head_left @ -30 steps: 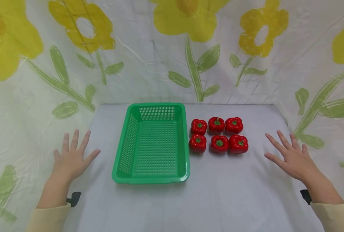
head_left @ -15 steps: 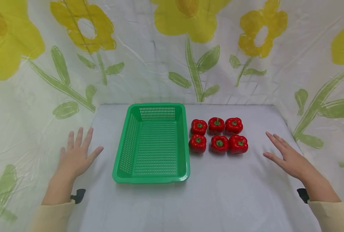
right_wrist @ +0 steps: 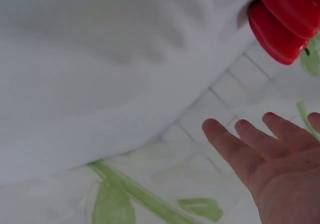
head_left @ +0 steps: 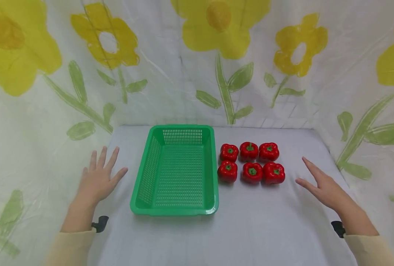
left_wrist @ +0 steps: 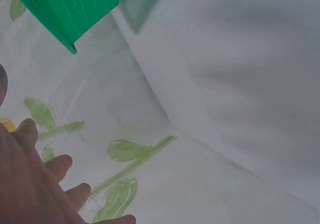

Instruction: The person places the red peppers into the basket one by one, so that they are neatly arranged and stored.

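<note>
My left hand (head_left: 98,181) hovers to the left of a green plastic basket (head_left: 174,211), fingers spread and holding nothing. Several red bell peppers (head_left: 273,173) with green stems stand in two rows to the right of the basket. To the right of the peppers is my right hand (head_left: 326,188), its fingers straight and nothing in its grasp. In the left wrist view, the basket (left_wrist: 85,9) shows at the top left, apart from the fingers. Two red peppers (right_wrist: 277,34) appear at the top right of the right wrist view, away from the fingertips.
The white table (head_left: 250,229) carries the basket and peppers. A white curtain (head_left: 170,92) printed with yellow flowers and green leaves hangs behind and along both sides. A small black wrist camera (head_left: 100,224) sits on the left wrist, another black camera (head_left: 338,229) on the right.
Both hands have moved inward, the left one to the right and the right one to the left. The right hand has turned more edge-on. The head view has tilted up slightly; basket and peppers stay put.
</note>
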A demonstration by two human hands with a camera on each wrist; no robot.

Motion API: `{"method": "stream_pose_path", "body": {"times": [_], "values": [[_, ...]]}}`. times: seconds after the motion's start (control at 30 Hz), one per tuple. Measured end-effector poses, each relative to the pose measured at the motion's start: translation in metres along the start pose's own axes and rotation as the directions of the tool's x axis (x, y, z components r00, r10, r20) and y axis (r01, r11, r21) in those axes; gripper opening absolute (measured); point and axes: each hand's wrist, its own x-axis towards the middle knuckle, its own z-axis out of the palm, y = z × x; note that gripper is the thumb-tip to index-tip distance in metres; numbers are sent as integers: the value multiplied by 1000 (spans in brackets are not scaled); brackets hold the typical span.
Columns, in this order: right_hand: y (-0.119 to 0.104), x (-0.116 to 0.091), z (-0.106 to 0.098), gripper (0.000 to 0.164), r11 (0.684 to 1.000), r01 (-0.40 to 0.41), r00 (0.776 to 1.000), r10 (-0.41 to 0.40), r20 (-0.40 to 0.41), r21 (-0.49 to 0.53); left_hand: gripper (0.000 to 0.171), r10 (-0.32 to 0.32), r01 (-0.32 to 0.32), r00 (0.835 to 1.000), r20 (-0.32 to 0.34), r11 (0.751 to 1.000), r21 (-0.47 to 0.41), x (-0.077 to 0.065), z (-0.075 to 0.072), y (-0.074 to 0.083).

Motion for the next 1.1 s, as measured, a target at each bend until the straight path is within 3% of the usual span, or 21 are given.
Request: {"method": "stream_pose_path", "body": {"times": [0.47,0.6,0.73,1.1], "values": [[-2,10,20,88,998,0,1000,0,0,68,80,24,-21,999,26,995,-101,10,8,14],[0,11,24,85,996,26,1000,-24,-20,85,77,39,-24,997,64,974,-223,13,12,17],[-1,11,25,84,993,24,999,-21,-28,114,76,23,15,993,112,945,-327,14,17,20],[2,12,35,80,974,29,999,-18,-52,224,73,35,20,992,124,912,-410,18,29,25]]}}
